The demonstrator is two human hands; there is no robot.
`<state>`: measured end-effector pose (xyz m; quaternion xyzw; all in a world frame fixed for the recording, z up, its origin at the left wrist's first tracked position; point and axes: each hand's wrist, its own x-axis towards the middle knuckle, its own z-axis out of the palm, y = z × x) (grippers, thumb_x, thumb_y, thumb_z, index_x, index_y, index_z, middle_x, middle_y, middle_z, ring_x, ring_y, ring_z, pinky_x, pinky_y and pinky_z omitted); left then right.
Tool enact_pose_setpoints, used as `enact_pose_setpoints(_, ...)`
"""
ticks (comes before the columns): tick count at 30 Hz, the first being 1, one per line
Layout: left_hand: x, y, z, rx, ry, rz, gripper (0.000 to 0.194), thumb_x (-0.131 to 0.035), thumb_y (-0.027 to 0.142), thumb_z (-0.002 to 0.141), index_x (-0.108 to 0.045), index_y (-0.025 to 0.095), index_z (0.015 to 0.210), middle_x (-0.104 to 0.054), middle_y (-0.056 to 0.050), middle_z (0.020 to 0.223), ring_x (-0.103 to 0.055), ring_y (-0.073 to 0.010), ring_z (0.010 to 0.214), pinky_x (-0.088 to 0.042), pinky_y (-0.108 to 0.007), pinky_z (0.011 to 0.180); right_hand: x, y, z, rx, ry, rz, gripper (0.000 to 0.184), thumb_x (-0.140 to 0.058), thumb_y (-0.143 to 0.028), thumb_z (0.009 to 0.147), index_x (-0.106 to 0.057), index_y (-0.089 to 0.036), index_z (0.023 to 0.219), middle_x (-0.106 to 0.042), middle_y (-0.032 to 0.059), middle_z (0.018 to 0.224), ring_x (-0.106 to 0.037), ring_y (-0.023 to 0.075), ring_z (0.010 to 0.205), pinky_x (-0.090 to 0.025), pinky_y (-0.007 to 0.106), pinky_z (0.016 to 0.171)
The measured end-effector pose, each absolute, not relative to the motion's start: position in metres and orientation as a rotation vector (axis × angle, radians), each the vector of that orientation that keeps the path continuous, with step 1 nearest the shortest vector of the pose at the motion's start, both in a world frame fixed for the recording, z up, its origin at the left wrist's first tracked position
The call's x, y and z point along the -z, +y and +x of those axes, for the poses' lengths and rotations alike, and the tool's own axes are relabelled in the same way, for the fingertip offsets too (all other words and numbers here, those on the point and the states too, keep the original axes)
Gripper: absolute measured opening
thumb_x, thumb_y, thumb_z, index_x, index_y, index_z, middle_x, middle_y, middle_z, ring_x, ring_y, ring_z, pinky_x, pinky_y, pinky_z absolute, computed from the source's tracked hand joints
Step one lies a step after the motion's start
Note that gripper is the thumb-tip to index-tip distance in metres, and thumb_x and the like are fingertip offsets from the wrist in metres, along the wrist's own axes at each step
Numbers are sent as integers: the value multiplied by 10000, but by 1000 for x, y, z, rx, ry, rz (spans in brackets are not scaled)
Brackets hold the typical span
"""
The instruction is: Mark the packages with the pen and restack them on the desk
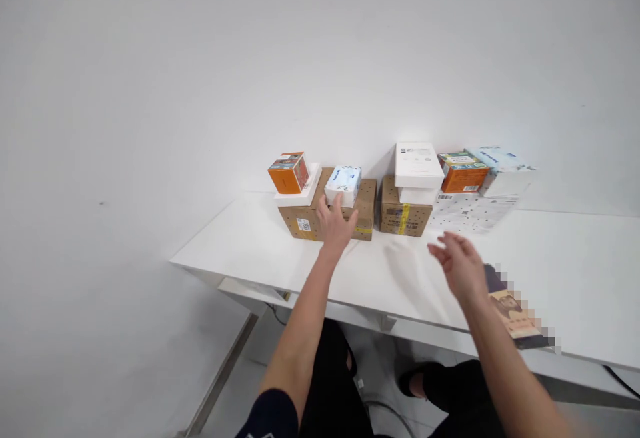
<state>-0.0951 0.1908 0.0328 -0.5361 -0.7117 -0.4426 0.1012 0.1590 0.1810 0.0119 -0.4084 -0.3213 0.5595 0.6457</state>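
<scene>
My left hand (337, 226) has its fingers spread at the front of a blue-and-white tissue pack (345, 183), with fingertips against its front face. That pack lies on top of a brown cardboard box (367, 206). Nothing shows in my right hand (459, 266), which hovers over the table with loosely bent fingers apart. Nearest to it are a second cardboard box (406, 218) with yellow tape and a dark book or packet (515, 311), partly pixelated and partly behind my forearm.
An orange box (290, 175) sits on a flat white box (300, 198) at the left. White boxes (417, 163) top the taped carton. To the right, another orange box (463, 175) and a larger tissue pack (505, 171) rest on a white dotted parcel (470, 210). The white table (265, 251) abuts the wall.
</scene>
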Motion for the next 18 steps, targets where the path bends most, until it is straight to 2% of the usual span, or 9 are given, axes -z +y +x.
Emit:
enact_pose_setpoints(3,-53,226,-98,1080,-2227,-1540,720,-665,444,758,-382,242,1389,-233,-201,1450,-279,-410,1329,-295,-538,1037,42,142,162,-1331,-857,-1147,351,-754,-417,663,-603,-165,854,-637,-7,735,-647,136,604,-544,273,609)
enact_pose_setpoints(5,-60,241,-98,1022,-2315,-1492,765,-665,491,744,-365,240,1401,-272,-213,1426,-303,-420,1310,-303,-533,1025,63,126,163,-1273,-993,-1236,340,-709,-442,708,-601,-168,877,-649,5,688,-635,149,614,-531,285,626)
enact_pose_setpoints(10,-62,249,-99,967,-2362,-1443,602,-646,433,760,-497,208,1298,-451,-199,1206,-433,-377,1174,-353,-484,976,74,121,166,-1219,-1113,-1250,339,-659,-484,724,-597,-180,860,-643,9,638,-608,159,577,-512,299,598)
enact_pose_setpoints(13,-57,235,-99,993,-2272,-1453,565,-658,388,746,-533,199,1263,-457,-178,1144,-446,-359,1145,-365,-465,971,75,122,165,-1206,-1155,-1236,349,-652,-492,731,-595,-179,874,-646,18,665,-610,159,590,-511,298,592)
enact_pose_setpoints(18,-41,190,-94,1160,-2127,-1476,530,-671,348,729,-551,197,1222,-394,-151,1195,-421,-329,1185,-382,-450,993,80,117,163,-1171,-1174,-1213,350,-641,-495,749,-591,-179,892,-627,12,662,-601,155,601,-509,291,586)
